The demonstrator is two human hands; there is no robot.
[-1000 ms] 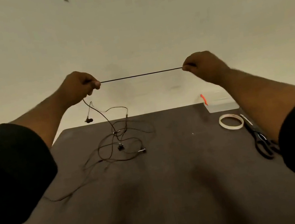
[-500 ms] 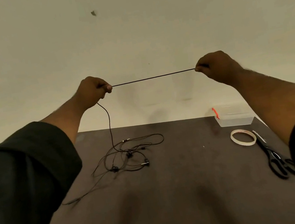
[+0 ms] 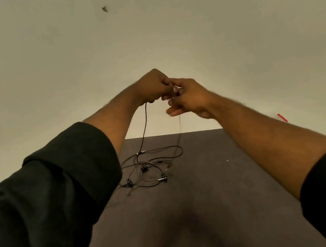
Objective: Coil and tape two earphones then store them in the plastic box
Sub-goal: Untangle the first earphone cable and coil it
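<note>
My left hand (image 3: 154, 86) and my right hand (image 3: 188, 97) meet high above the far end of the dark table (image 3: 203, 202), both pinching the same black earphone cable (image 3: 145, 126). One strand hangs from the left hand, a second blurred strand drops from the right hand. Both run down to a tangle of earphone wires (image 3: 150, 168) with earbuds lying on the table. The plastic box is mostly hidden behind my right forearm; only its red clip (image 3: 282, 117) shows at the right.
A plain beige wall (image 3: 142, 29) stands behind the table. My black sleeves fill the lower left and lower right corners. The tape roll and scissors are hidden behind my right arm.
My hands, held wide apart with the cable stretched taut between them, have come together. The cable now hangs in a loop. The camera has shifted, so my right arm covers the tape and scissors.
</note>
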